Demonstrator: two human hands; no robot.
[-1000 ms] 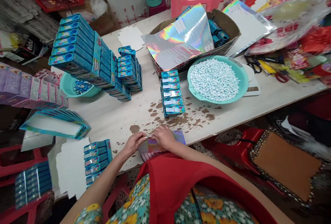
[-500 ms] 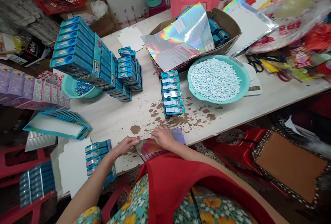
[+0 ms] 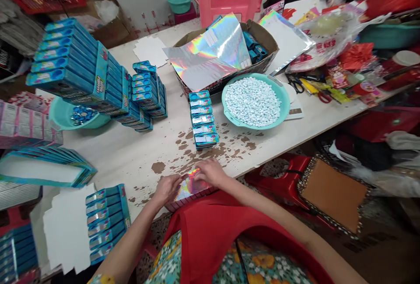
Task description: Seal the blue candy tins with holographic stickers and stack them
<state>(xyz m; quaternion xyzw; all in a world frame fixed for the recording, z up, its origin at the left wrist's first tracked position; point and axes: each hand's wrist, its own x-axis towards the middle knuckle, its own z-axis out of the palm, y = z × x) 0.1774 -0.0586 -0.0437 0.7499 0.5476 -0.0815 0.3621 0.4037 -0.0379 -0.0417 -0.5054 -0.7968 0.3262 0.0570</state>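
A shiny pink holographic sheet [image 3: 192, 186] lies at the front edge of the table, close against the red apron. Dark stripes run along its near side. My left hand [image 3: 168, 189] has its fingers curled on the sheet's left end. At the far right part of it, my right hand [image 3: 210, 173] grips the edge with bent fingers. Just beyond my hands stands a short row of small blue boxes [image 3: 204, 120]. A turquoise basin [image 3: 226, 115] full of pale blue candy-like pieces sits to the right of that row.
Tall stacks of blue boxes [image 3: 85, 71] rise at the left beside another turquoise basin [image 3: 98, 122]. More blue boxes [image 3: 106, 220] lie at the front left. Behind is a cardboard box [image 3: 265, 41] with holographic sheets [image 3: 213, 50] on top. Scissors [image 3: 295, 83] lie on the right.
My view has shifted to the right. My left hand has moved further onto the sheet and curled. The right-hand fingers, flatter before, are now bent at its edge, and the sheet shines brighter.
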